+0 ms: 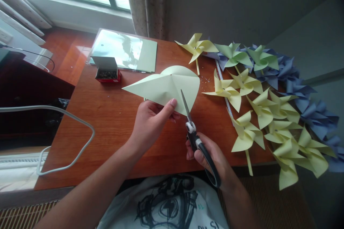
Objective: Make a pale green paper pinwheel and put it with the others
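Note:
My left hand (pixel 154 116) is closed on a pale yellow-green sheet of paper (pixel 158 86), thumb on top and fingers beneath. The sheet has crease lines, a pointed left end and a curled far edge. In my right hand (pixel 208 154) is a pair of scissors (pixel 192 132) with black and white handles. Their blade lies over the sheet's right part, pointing away from me. How far the blades are apart is hard to see, and part of the lower blade may be hidden under the paper.
Yellow pinwheels (pixel 247 130), green pinwheels (pixel 233 55) and blue pinwheels (pixel 319 114) crowd the table's right side. A small open box (pixel 108 75) of dark bits stands at the left, before a clear folder (pixel 118 48) with paper. A white cable (pixel 80 120) loops over the table's left edge.

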A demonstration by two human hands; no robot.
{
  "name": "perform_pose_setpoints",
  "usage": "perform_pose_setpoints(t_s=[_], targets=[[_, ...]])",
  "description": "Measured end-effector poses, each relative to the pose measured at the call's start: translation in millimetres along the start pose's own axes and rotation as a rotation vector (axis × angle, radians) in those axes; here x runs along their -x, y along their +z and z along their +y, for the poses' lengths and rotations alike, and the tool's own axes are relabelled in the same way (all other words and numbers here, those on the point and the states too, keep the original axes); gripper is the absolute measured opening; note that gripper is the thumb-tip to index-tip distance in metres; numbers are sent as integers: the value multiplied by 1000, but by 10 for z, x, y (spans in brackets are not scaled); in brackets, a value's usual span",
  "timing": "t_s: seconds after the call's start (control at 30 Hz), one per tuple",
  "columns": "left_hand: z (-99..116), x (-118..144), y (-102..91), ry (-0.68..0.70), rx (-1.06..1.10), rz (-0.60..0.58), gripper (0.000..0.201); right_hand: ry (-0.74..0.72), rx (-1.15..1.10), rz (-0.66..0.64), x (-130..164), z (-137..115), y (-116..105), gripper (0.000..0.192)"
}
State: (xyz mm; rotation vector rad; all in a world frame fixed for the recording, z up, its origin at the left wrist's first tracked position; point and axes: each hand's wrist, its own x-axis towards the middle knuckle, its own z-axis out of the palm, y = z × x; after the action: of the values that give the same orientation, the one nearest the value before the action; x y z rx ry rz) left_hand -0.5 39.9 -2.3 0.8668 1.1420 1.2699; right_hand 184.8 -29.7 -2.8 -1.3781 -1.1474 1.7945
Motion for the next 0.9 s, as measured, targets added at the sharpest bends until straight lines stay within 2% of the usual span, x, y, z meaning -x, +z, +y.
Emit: perform_pose_setpoints(t_s=[0.27, 0.9], targets=[[-23, -9, -5, 1, 19, -4, 22, 25, -36, 40, -2, 69, 37, 52], [-34, -16, -12, 7, 17, -28, 22, 20, -5, -9, 5, 26, -29, 48]])
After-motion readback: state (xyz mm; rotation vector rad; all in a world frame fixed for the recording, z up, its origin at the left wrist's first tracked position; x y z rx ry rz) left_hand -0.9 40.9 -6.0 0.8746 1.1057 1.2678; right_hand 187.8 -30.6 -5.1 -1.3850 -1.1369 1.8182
